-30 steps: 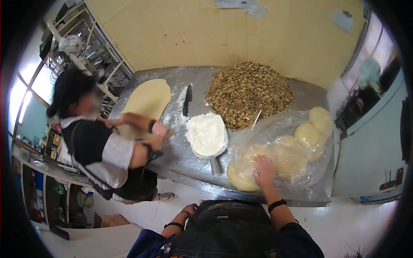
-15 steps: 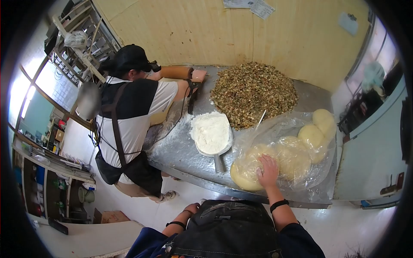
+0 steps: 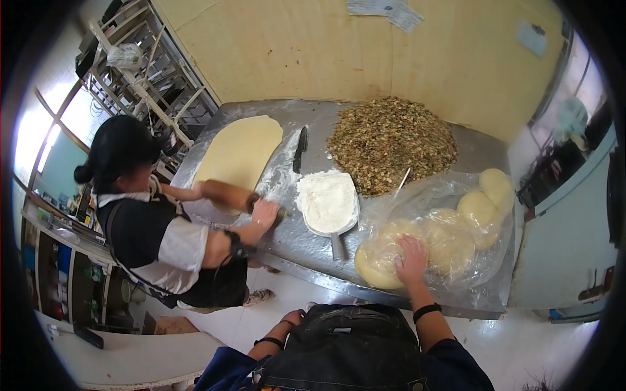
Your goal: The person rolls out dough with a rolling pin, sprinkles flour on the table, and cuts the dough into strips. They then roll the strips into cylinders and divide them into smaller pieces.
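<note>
My right hand [image 3: 411, 259] lies flat with its fingers stretched out over clear plastic sheeting [image 3: 450, 274], pressing lightly on a pale dough ball [image 3: 378, 264]. Several more dough balls [image 3: 481, 212] rest under the same plastic along the table's right side. My left hand [image 3: 295, 317] hangs low beside my black apron [image 3: 352, 345], away from the table; its fingers are mostly hidden. To the left of the covered dough is a scoop heaped with white flour [image 3: 326, 199], its metal handle [image 3: 338, 247] pointing towards me.
A co-worker [image 3: 163, 221] at left grips a wooden rolling pin [image 3: 225, 194] over a flattened dough sheet [image 3: 241, 153]. A dark-handled knife [image 3: 300, 150] and a large mound of chopped nuts and seeds [image 3: 391, 143] lie on the metal table [image 3: 287, 225]. A rack [image 3: 150, 78] stands behind.
The co-worker has drawn the rolling pin back from the far end of the dough and straightened up, uncovering the sheet and knife. My hands have stayed in place.
</note>
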Demonstrator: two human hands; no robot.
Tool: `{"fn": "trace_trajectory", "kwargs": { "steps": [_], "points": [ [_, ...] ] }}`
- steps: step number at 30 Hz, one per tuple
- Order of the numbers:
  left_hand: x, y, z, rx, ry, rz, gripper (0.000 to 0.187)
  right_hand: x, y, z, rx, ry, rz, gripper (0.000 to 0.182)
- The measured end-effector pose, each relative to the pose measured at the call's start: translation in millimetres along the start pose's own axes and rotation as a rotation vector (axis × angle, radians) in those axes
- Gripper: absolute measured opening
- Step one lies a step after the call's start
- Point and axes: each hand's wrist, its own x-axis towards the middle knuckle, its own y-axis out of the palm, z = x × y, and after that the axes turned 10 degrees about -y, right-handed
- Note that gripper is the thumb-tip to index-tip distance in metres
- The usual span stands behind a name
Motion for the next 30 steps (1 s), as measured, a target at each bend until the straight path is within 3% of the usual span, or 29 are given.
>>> {"fn": "trace_trajectory", "kwargs": {
  "steps": [30],
  "points": [
    [2.3,8.8,12.8,-0.071,0.025,-0.052,0.040,0.2,-3.4,3.9,-0.008,0.004,0.010,0.041]
  ]
}}
